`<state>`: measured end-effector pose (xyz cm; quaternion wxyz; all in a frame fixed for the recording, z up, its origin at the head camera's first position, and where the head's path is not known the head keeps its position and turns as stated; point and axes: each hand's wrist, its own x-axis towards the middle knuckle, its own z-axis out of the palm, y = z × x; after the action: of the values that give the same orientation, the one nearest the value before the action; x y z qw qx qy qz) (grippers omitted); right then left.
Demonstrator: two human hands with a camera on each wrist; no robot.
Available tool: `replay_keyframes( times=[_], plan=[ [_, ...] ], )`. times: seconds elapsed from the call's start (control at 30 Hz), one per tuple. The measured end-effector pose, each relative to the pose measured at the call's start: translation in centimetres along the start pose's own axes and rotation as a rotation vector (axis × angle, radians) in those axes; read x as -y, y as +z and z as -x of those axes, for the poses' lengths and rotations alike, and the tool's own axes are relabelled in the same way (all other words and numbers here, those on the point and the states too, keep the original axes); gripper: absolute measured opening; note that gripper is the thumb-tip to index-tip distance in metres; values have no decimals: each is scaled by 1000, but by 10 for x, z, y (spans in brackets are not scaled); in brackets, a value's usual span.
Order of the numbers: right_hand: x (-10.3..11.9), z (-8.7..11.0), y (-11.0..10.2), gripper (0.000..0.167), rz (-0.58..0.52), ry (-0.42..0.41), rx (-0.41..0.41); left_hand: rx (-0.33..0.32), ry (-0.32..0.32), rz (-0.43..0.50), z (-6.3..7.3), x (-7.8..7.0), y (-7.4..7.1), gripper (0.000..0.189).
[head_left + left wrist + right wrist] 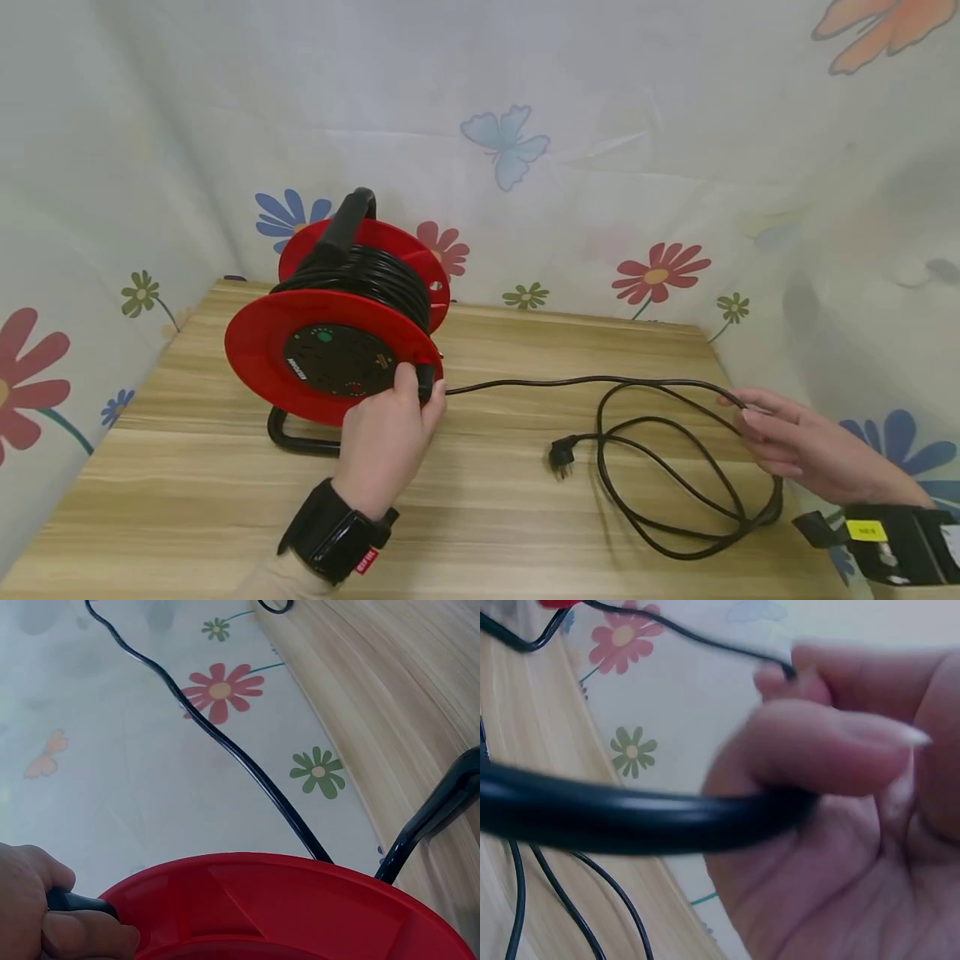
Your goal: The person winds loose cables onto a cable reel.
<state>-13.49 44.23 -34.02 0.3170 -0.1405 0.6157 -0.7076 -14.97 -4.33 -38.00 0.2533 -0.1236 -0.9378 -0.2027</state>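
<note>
Head | left grip [390, 437] pinches knob [425, 382] of red reel [341, 342], upright on bench [487, 517] | right grip [813, 442] curled round cable [540, 382] | light tension, slow even turns should lay it neatly

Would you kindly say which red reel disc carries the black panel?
The front disc, whose knob the left hand grips; the rear disc is behind the wound cable.
</note>
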Motion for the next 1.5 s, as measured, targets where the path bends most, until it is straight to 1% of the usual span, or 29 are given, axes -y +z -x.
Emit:
replay_keyframes(
  times=[0.03, 0.07, 0.1, 0.17, 0.2, 0.23, 0.27, 0.3, 0.37, 0.4, 0.43, 0.53, 0.6, 0.73, 0.83, 0.93, 1.03, 1.27, 1.5],
  plan=[
    [1, 3, 0, 47, 26, -6, -35, 1, -1, 0, 0, 1, -1, 33],
    [1, 5, 2, 45, 78, -9, -112, 2, -2, 1, -1, 2, -2, 33],
    [2, 5, 4, 42, 202, -17, -212, 2, -3, 1, -1, 3, -3, 33],
    [3, 3, 9, 39, 503, 3, -467, -2, -8, 1, -1, 4, -5, 33],
    [3, 0, 11, 40, 679, 14, -595, -4, -11, 3, -2, 5, -5, 33],
    [3, -4, 14, 45, 833, 20, -703, -4, -15, 5, -2, 5, -6, 33],
    [2, -8, 16, 49, 960, 22, -794, -2, -18, 9, -2, 6, -6, 33],
    [1, -10, 17, 51, 1081, 28, -864, 1, -20, 13, -2, 5, -7, 33],
    [-2, -14, 18, 49, 1202, 20, -971, 12, -25, 22, -2, 4, -7, 33],
    [-4, -15, 18, 49, 1237, 17, -1005, 20, -27, 23, -2, 3, -7, 33],
    [-6, -16, 17, 49, 1238, 21, -1028, 28, -28, 23, -2, 2, -6, 33],
    [-12, -17, 14, 52, 1227, 43, -1074, 37, -33, 22, -2, 0, -5, 32],
    [-16, -17, 12, 53, 1224, 47, -1078, 36, -32, 17, -1, -1, -3, 32],
    [-22, -19, 8, 46, 1277, -9, -1043, 34, -25, 2, 3, -1, 2, 33],
    [-25, -21, 8, 40, 1320, -50, -1011, 53, -28, 1, 6, 0, 6, 34],
    [-27, -24, 11, 38, 1326, -66, -990, 80, -38, 11, 9, 1, 11, 35],
    [-29, -28, 12, 37, 1333, -67, -981, 97, -52, 12, 13, 2, 16, 35],
    [-36, -32, 10, 41, 1331, -13, -962, 78, -48, 15, 19, 5, 22, 37],
    [-36, -38, 17, 33, 1334, -58, -950, 108, -48, -7, 23, 8, 27, 38]
  ],
)
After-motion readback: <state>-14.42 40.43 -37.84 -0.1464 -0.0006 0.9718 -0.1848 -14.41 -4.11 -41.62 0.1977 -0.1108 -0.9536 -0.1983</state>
